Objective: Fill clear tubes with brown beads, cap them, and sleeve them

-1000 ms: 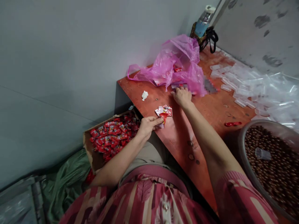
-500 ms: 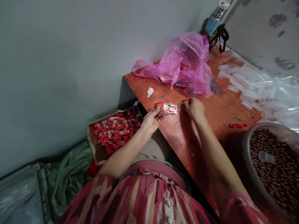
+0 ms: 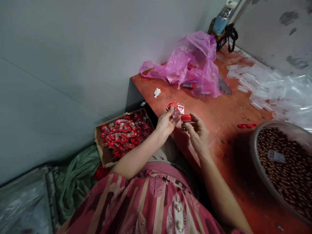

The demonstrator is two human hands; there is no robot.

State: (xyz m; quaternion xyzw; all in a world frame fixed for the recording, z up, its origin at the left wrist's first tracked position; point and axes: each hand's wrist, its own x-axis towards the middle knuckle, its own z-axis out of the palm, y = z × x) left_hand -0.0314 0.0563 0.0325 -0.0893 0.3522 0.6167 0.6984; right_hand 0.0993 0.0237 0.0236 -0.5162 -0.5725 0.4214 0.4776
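My left hand (image 3: 164, 125) pinches a small red-and-clear printed plastic sleeve (image 3: 179, 108) between thumb and fingers, over the table's near edge. Close beside it, my right hand (image 3: 200, 135) grips a small clear jar with a red cap (image 3: 186, 118). The jar is upright, and dark contents show through its lower part, which the fingers partly cover. The jar and the sleeve are almost touching; I cannot tell if they meet. Below my left hand stands a cardboard box (image 3: 99, 143) of many red-capped, wrapped jars (image 3: 126, 133).
On the orange table (image 3: 214, 110) lie a pink plastic bag (image 3: 180, 65), a crumpled white scrap (image 3: 157, 93), a red piece (image 3: 247, 125) and a heap of clear tubes (image 3: 265, 84). A large tub (image 3: 254, 156) of brown balls (image 3: 287, 169) stands right, with a clear cup (image 3: 276, 156) inside.
My right hand has lifted the red-capped jar off the table and brought it left and nearer to me, beside the sleeve. My left hand has shifted slightly right with the sleeve.
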